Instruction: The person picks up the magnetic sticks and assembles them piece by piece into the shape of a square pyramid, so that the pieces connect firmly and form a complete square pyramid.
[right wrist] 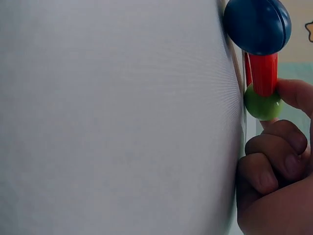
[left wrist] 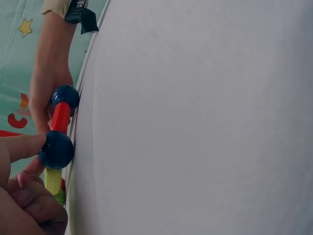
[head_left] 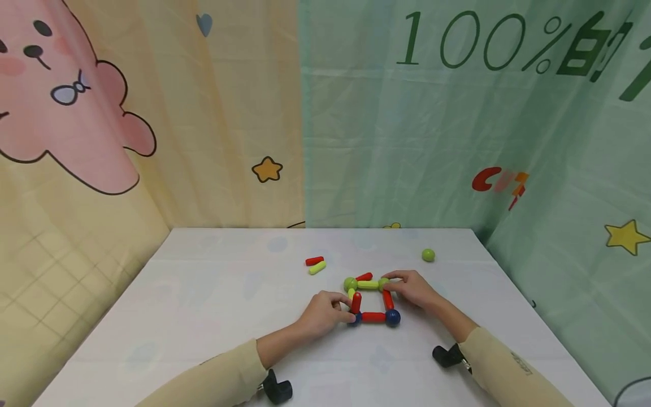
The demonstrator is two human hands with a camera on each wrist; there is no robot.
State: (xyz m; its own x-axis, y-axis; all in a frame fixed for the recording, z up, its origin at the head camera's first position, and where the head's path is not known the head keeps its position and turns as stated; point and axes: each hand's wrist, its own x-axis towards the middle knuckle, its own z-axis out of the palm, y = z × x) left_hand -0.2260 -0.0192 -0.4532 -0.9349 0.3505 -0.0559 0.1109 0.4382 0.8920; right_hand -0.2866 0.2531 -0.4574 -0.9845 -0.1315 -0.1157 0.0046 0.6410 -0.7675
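A four-sided frame of rods and balls lies on the white table. My left hand [head_left: 322,314] pinches the dark blue ball [left wrist: 56,150] at its near left corner, where a red rod [head_left: 356,302] stands upright. From there a red rod [head_left: 373,317] runs to another dark blue ball [head_left: 393,318]. Between the thumb and fingertip of my right hand [head_left: 414,289] is the green ball [right wrist: 263,103] at the far right corner. A yellow-green rod [head_left: 368,285] joins it to the far left green ball [head_left: 351,284]. Another red rod [head_left: 389,300] forms the right side.
Beyond the frame, a loose red rod [head_left: 314,261] and a yellow-green rod [head_left: 317,267] lie side by side. One separate green ball [head_left: 428,255] sits at the back right. Printed curtains [head_left: 234,113] hang behind the table [head_left: 203,316] and along its sides.
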